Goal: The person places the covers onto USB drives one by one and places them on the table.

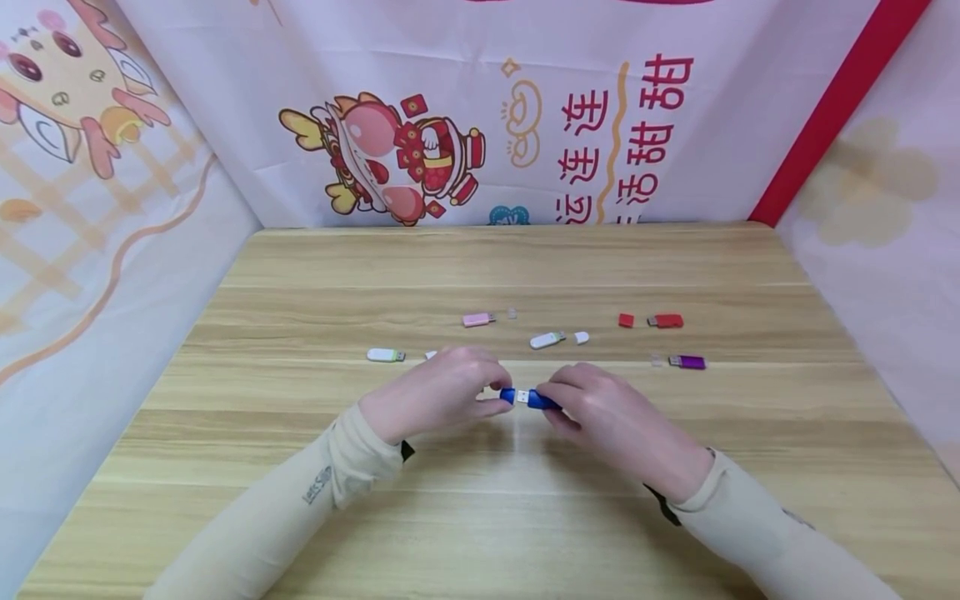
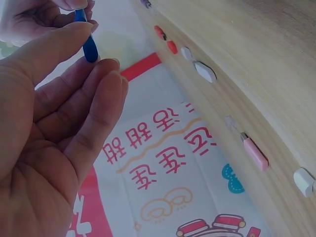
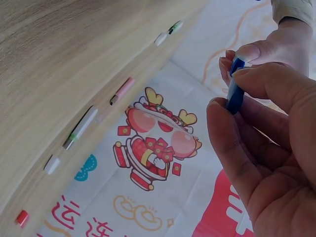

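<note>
Left hand (image 1: 438,394) pinches blue cap (image 1: 507,396), right hand (image 1: 618,425) pinches blue USB stick (image 1: 536,400); we see plug (image 1: 522,397) pointing left at cap, lower centre.

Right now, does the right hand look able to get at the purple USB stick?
Probably yes, once the right hand releases the blue USB stick: the purple USB stick lies nearby, with only a clear cap beside it.
</note>
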Demonstrator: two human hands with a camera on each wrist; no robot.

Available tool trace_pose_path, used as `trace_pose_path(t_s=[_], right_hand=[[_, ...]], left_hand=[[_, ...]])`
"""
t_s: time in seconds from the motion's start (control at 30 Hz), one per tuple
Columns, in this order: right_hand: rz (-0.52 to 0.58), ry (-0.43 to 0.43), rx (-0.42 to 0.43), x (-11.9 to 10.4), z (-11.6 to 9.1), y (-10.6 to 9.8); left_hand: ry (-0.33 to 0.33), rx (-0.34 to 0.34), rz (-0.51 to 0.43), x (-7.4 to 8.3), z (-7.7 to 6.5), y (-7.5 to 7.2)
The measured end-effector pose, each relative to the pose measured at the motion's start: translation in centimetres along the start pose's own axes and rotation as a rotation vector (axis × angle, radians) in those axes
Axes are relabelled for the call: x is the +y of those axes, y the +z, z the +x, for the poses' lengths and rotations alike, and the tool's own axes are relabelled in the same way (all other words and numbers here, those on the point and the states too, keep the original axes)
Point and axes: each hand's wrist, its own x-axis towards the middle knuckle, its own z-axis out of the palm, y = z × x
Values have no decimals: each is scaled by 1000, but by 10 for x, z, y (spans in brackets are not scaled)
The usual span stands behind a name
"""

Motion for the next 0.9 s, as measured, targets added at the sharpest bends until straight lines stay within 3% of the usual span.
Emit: trace_pose_path(t_s=[0.9], right_hand=[[58,-35,22,-2,-2,2]], left_hand=[[34,11,39,10,1,-2]])
